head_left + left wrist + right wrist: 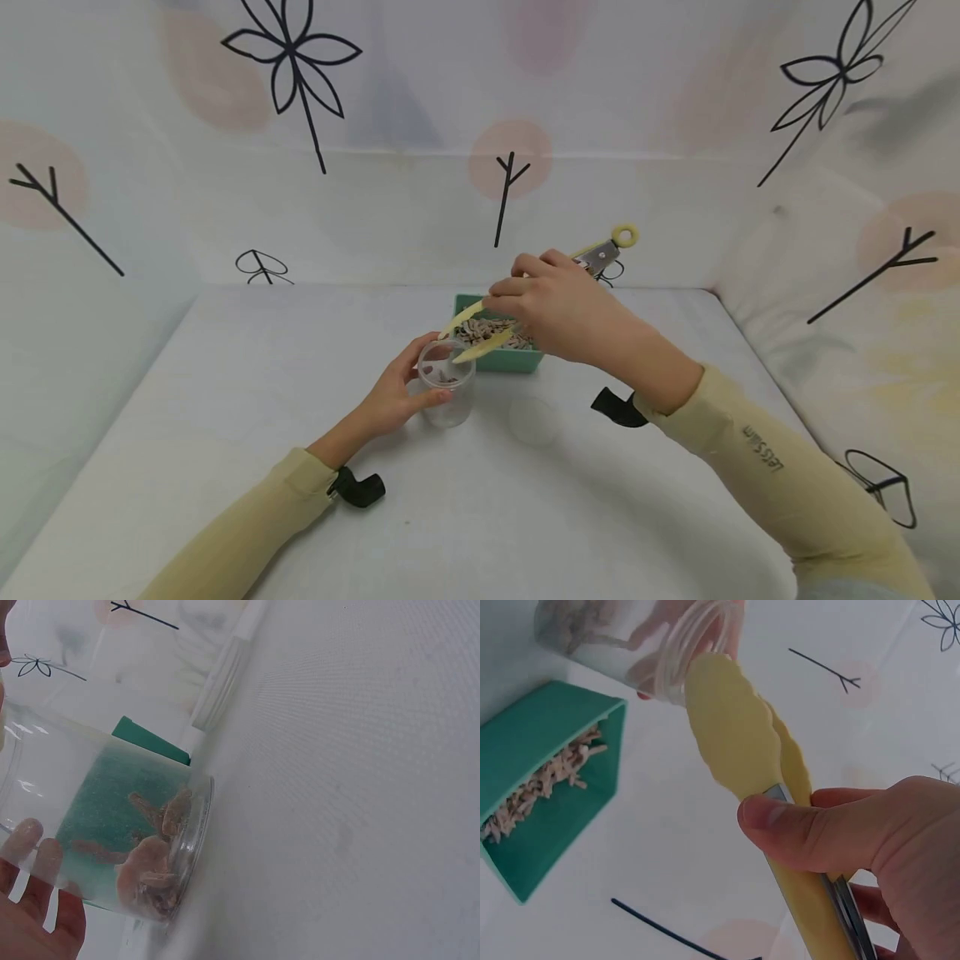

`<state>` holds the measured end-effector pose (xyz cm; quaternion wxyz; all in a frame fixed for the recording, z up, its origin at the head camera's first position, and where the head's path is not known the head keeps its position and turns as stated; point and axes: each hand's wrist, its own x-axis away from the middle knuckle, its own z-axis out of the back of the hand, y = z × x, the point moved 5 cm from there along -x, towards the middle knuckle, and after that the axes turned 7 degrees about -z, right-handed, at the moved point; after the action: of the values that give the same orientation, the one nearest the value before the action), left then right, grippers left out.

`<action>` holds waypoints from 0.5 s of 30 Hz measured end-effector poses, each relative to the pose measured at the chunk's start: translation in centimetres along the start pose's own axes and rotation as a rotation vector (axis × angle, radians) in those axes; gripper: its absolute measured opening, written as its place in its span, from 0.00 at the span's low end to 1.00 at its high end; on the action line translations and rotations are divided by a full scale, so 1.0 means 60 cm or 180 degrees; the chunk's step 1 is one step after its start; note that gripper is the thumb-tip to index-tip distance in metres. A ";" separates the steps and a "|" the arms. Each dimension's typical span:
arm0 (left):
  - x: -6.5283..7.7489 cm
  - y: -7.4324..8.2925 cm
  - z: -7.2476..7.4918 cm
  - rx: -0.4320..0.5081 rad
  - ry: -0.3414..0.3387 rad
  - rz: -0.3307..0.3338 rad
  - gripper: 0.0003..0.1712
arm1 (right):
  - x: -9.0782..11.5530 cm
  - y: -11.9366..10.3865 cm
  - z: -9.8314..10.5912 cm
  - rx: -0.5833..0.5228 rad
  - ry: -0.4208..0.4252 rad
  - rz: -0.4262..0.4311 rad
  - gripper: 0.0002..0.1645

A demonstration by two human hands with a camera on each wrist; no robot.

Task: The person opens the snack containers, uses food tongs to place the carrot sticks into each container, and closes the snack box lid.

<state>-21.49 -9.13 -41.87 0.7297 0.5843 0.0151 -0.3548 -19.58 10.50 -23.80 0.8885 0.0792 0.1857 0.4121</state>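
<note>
My left hand [386, 400] holds a clear plastic jar [450, 410] upright, thumb on the near side and fingers round the far side. Several brownish dried strips [154, 877] lie at the jar's bottom in the left wrist view. With my right hand [566, 310] I grip a pair of yellow-tipped metal tongs [731, 720], their tips right at the jar's mouth. In the head view the two tips stand a little apart. Just behind the jar is a green box [510, 362] holding many similar dried strips [480, 332].
A clear round lid [534, 420] lies on the white tabletop [637, 517], right of the jar. Patterned cloth walls [390, 217] rise at the back and both sides. Black wrist mounts [360, 490] stick out from both sleeves.
</note>
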 end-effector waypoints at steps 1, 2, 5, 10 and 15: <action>0.000 0.000 0.000 0.0013 -0.0001 -0.0027 0.43 | 0.002 0.007 0.001 -0.0045 -0.0025 -0.0058 0.31; -0.001 0.000 0.000 0.0016 -0.0006 -0.0050 0.43 | 0.003 0.015 0.002 -0.0078 -0.0060 -0.0118 0.32; -0.002 0.001 0.000 0.0046 -0.0020 -0.0105 0.43 | 0.007 0.041 -0.002 -0.0157 -0.0195 -0.0330 0.35; -0.001 0.002 0.000 0.0065 -0.0009 -0.0127 0.46 | 0.009 0.086 -0.038 -0.0174 -0.0555 -0.0661 0.35; -0.001 0.001 -0.002 0.0047 -0.0010 -0.0128 0.48 | 0.012 0.120 -0.099 -0.0278 -0.1120 -0.0945 0.36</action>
<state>-21.45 -9.00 -41.80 0.7182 0.5887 0.0231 -0.3704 -26.58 15.64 -27.35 0.9606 0.0831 0.0196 0.2644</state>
